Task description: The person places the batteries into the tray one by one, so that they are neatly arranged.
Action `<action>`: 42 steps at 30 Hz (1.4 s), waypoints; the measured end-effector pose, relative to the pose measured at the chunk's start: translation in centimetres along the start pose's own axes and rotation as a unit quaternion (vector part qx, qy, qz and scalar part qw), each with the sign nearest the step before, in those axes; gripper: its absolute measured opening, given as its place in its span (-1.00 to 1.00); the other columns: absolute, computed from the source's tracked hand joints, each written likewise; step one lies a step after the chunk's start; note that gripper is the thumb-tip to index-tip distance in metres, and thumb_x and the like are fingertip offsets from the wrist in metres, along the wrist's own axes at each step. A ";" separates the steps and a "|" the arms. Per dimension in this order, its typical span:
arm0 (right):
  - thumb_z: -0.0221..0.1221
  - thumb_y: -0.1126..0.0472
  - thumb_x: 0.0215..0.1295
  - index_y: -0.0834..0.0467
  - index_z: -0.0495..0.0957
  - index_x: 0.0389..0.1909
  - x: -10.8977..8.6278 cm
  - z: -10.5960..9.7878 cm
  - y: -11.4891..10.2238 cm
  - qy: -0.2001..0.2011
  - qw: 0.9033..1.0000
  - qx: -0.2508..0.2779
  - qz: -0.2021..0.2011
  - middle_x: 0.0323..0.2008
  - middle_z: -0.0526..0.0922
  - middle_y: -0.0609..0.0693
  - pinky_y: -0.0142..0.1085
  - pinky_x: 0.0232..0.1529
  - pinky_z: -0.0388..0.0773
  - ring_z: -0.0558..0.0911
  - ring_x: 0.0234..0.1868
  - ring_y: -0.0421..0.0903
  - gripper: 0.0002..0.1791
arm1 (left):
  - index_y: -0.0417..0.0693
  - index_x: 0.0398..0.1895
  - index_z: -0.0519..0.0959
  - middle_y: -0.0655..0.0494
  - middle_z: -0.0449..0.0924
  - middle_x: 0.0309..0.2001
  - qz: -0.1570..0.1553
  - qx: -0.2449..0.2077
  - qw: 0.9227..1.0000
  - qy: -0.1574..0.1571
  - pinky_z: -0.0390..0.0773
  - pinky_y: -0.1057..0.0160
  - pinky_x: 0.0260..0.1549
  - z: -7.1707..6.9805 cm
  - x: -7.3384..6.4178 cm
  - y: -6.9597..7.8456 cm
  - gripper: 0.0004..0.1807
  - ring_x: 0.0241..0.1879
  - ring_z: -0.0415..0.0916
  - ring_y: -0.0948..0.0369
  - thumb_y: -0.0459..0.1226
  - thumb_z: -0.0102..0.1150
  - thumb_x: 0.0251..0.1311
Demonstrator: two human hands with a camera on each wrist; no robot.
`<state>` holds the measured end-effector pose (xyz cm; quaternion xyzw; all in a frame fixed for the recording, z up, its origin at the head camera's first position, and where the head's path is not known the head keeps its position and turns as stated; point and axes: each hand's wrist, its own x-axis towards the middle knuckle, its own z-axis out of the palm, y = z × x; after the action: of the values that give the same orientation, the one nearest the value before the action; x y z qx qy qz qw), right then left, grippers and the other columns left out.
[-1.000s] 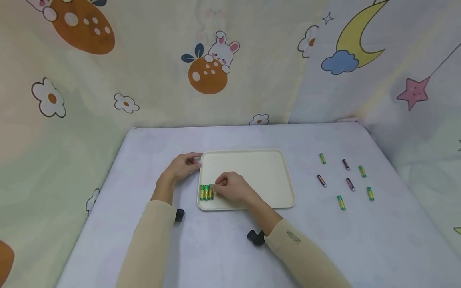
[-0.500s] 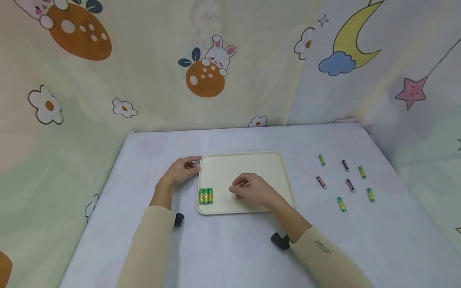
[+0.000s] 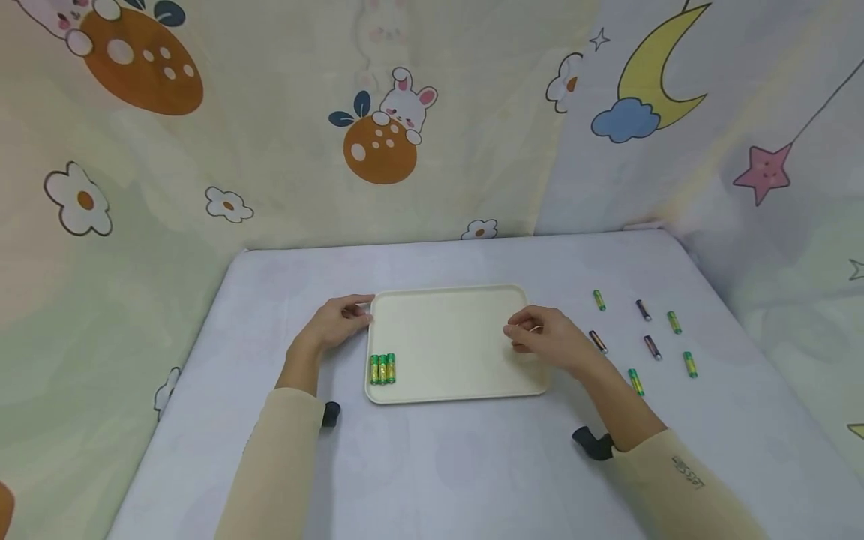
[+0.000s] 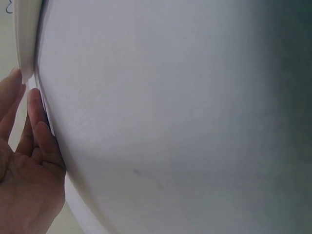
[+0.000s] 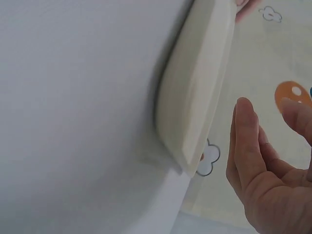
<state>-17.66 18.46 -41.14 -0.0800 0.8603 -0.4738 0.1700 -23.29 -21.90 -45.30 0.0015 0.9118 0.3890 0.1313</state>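
Observation:
My left hand [image 3: 337,322] rests its fingertips at the left edge of a cream tray [image 3: 445,393], near the far corner. In the left wrist view its fingers [image 4: 38,105] are loosely bent beside the tray's outer wall [image 4: 27,39]. Over the tray's right end hovers my right hand [image 3: 550,337], holding nothing. The right wrist view shows the thumb [image 5: 297,117] apart from the fingers [image 5: 246,131]. Three green-and-yellow batteries [image 3: 382,369] lie side by side in the tray's near left corner.
Right of the tray, several loose batteries are scattered on the white-covered table [image 3: 445,465]: green ones such as this battery [image 3: 690,364] and dark ones such as this battery [image 3: 652,347]. A printed cloth [image 3: 283,135] stands behind the table.
My right hand has left the row of batteries and travelled rightward across the tray, its thumb and fingers parting. The left hand has stayed at the tray's edge. The head view has shifted slightly.

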 end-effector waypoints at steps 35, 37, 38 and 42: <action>0.08 -0.25 0.51 0.31 0.42 0.30 -4.8 -9.2 6.5 0.105 0.991 -0.060 0.057 0.10 0.59 0.28 -0.30 0.02 0.64 0.76 0.02 0.05 -0.28 | 0.18 0.44 0.48 0.01 0.53 0.09 -0.014 0.000 1.000 0.003 0.44 0.12 -0.03 0.0 -0.2 0.2 -0.47 0.01 0.42 0.06 -0.12 0.23 0.43; 0.07 -0.25 0.51 0.30 0.42 0.31 -5.1 -9.6 6.7 0.110 0.990 -0.067 0.059 0.11 0.58 0.28 -0.29 0.02 0.64 0.75 0.03 0.06 -0.28 | 0.17 0.44 0.47 0.01 0.53 0.09 -0.014 -0.001 1.000 0.001 0.44 0.11 -0.02 0.0 -0.1 0.1 -0.47 0.02 0.42 0.06 -0.12 0.23 0.43; 0.06 -0.26 0.51 0.30 0.42 0.31 -5.3 -9.8 6.8 0.114 0.989 -0.073 0.059 0.12 0.58 0.29 -0.28 0.02 0.64 0.75 0.04 0.06 -0.28 | 0.17 0.45 0.47 0.01 0.53 0.09 -0.013 -0.001 1.000 0.000 0.44 0.11 -0.01 0.0 -0.1 0.1 -0.46 0.02 0.42 0.06 -0.11 0.23 0.43; 0.05 -0.25 0.52 0.32 0.41 0.30 -5.7 -10.6 7.3 0.130 0.985 -0.090 0.067 0.12 0.59 0.30 -0.35 -0.07 0.65 0.75 0.02 0.08 -0.28 | 0.17 0.44 0.48 0.00 0.54 0.09 -0.012 0.002 1.000 0.000 0.45 0.10 0.00 0.0 0.1 -0.1 -0.46 0.02 0.43 0.05 -0.11 0.24 0.42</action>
<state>-16.05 32.44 -40.82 0.0254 0.9178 -0.3880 0.0799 -23.35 -21.95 -45.36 -0.0091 0.9125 0.3860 0.1355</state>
